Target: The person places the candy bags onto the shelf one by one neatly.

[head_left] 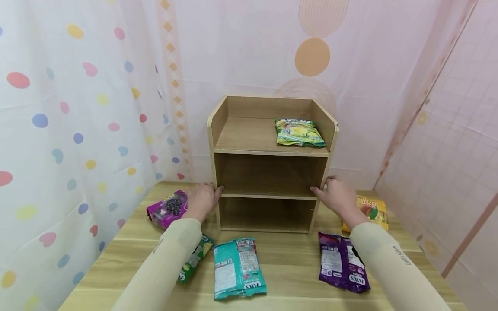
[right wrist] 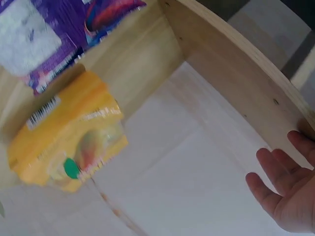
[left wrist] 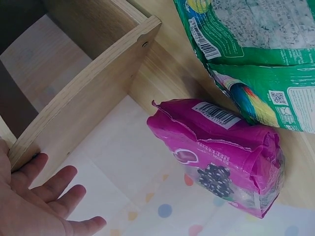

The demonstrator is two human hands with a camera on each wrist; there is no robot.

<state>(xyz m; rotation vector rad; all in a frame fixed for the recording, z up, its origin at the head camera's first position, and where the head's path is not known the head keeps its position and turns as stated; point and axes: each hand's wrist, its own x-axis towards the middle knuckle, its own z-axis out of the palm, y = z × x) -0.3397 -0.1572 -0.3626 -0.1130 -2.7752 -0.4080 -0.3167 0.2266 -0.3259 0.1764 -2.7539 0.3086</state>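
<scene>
A small wooden shelf (head_left: 272,150) with three levels stands on the table, between both hands. My left hand (head_left: 202,201) grips its left side panel (left wrist: 83,93) near the middle board, thumb at the front edge. The right hand (head_left: 339,199) holds the right side panel (right wrist: 236,64) at about the same height. In the left wrist view the left hand (left wrist: 44,201) has its other fingers spread along the panel's outer face; in the right wrist view the right hand (right wrist: 290,191) shows loosely bent fingers beside the panel. A green-yellow packet (head_left: 298,132) lies on the top level.
Left of the shelf are a magenta grape packet (head_left: 168,210) and a green packet (head_left: 196,257), partly behind the left arm. In front lies a teal packet (head_left: 238,268). To the right are a purple packet (head_left: 342,262) and a yellow packet (head_left: 372,212). Patterned curtains stand behind.
</scene>
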